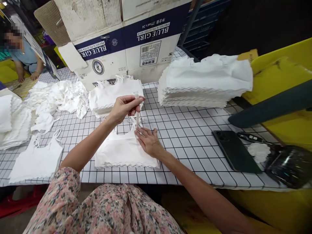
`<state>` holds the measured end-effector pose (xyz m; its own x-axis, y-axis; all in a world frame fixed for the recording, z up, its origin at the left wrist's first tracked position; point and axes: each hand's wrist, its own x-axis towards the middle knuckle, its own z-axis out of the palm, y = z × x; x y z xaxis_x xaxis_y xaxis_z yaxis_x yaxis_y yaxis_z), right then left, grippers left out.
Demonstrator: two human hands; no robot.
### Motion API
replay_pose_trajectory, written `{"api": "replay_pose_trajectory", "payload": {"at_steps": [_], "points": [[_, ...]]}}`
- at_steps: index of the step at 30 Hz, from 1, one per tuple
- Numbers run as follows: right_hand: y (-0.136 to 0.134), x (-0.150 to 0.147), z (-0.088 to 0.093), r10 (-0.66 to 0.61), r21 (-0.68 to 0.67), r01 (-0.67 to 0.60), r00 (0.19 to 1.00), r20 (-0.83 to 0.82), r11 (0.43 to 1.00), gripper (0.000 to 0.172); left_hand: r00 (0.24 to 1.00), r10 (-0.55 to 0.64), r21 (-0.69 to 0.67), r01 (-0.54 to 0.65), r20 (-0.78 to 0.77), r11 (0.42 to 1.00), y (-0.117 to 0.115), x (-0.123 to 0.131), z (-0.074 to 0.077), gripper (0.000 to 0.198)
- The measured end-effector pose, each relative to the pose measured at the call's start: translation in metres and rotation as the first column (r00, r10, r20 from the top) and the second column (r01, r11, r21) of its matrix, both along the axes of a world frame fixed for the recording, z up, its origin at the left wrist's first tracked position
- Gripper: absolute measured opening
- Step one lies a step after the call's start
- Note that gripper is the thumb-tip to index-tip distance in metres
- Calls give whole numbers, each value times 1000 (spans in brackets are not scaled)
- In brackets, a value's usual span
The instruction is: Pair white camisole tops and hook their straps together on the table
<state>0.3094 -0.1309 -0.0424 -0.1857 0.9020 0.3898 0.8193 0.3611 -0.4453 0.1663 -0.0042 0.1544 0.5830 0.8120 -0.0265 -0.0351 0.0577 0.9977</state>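
Covering most of the view, a long table (195, 156) with a white surface ruled in a black grid serves as the work area, its grid giving straight lines to lay cloth against. Beyond its far edge stands a large cardboard carton (126, 42) printed BLUE GIRL, and a yellow bin (280, 94) sits at the right. A seated co-worker (24, 58) is at the far left. A tall stack of white tops (204, 81) lies to the right, its scalloped hems squared up, apparently to keep the pile tidy. A smaller stack (115, 96) lies farther in, and a loose heap of white tops (58, 97) spreads to the left. Near the table's edge, at the centre, a folded stack of white tops (122, 152) lies directly under the person's hands. The right hand (148, 141) is open and flat on its straps, seemingly pinning them in place. The left hand (125, 109) is closed, pinching a thin pale stick (137, 112) upright, with its lower end just above those straps. To the right lies a dark phone (234, 151), apart from the work, beside a small tuft of white fluff (258, 152).
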Motion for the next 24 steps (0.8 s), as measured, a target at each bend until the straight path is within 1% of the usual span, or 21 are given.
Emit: {"api": "replay_pose_trajectory", "payload": {"at_steps": [3, 4, 5, 6, 7, 8, 9, 10, 11, 12, 14, 15, 16, 17, 18, 19, 20, 21, 22, 23, 24], "points": [[-1, 3, 14, -40, 15, 41, 993, -110, 999, 38, 999, -27, 208, 36, -47, 978, -11, -11, -20, 21], [-3, 5, 22, -65, 17, 68, 987, -149, 998, 38, 997, -26, 308, 48, -76, 950, -15, -15, -28, 21], [-4, 6, 31, -95, 14, 100, 973, -212, 995, 39, 993, -15, 422, 62, -114, 904, -19, -20, -37, 20], [-6, 8, 40, -118, -1, 123, 944, -308, 992, 40, 988, 5, 540, 81, -157, 838, -23, -25, -46, 21], [-7, 8, 50, -134, -30, 134, 896, -424, 991, 41, 978, 32, 645, 111, -205, 756, -26, -29, -54, 23], [-8, 9, 59, -140, -80, 115, 800, -583, 990, 40, 965, 62, 727, 150, -257, 670, -29, -32, -61, 26], [-9, 8, 66, -143, -138, 64, 692, -708, 988, 40, 946, 88, 779, 202, -312, 594, -31, -35, -67, 28], [-9, 7, 72, -155, -194, -6, 576, -803, 981, 42, 924, 109, 804, 255, -366, 537, -33, -37, -72, 30], [-9, 5, 77, -175, -243, -84, 480, -860, 966, 44, 901, 124, 811, 306, -416, 499, -34, -39, -76, 31], [-9, 3, 80, -198, -284, -151, 423, -884, 947, 45, 878, 128, 805, 355, -462, 475, -36, -39, -79, 32], [-9, -1, 81, -245, -335, -223, 352, -903, 915, 47, 846, 108, 781, 422, -521, 460, -39, -40, -83, 32], [-9, -3, 81, -263, -346, -233, 323, -909, 909, 47, 845, 88, 768, 430, -527, 474, -41, -40, -84, 32], [-10, -4, 81, -276, -349, -229, 296, -914, 909, 47, 855, 68, 754, 412, -514, 512, -44, -41, -84, 32], [-10, -6, 80, -286, -347, -213, 272, -919, 914, 46, 876, 57, 732, 362, -478, 578, -48, -42, -85, 32], [-10, -7, 80, -293, -343, -187, 250, -923, 920, 44, 905, 59, 689, 277, -421, 670, -53, -43, -85, 30], [-11, -8, 79, -298, -337, -154, 231, -926, 929, 41, 931, 63, 605, 181, -359, 775, -58, -44, -85, 28], [-11, -10, 79, -297, -327, -117, 222, -929, 938, 36, 952, 62, 478, 93, -300, 874, -63, -46, -85, 24], [-11, -12, 78, -290, -313, -76, 223, -931, 947, 32, 968, 58, 323, 25, -245, 946, -69, -46, -86, 22], [-11, -14, 76, -277, -293, -35, 234, -932, 956, 27, 980, 53, 169, -20, -194, 985, -74, -46, -87, 22], [-11, -17, 75, -260, -268, 3, 253, -932, 964, 24, 988, 54, 41, -49, -144, 998, -79, -46, -89, 22], [-11, -20, 73, -240, -239, 37, 279, -930, 970, 22, 993, 63, -47, -68, -103, 997, -83, -45, -91, 23]]}}
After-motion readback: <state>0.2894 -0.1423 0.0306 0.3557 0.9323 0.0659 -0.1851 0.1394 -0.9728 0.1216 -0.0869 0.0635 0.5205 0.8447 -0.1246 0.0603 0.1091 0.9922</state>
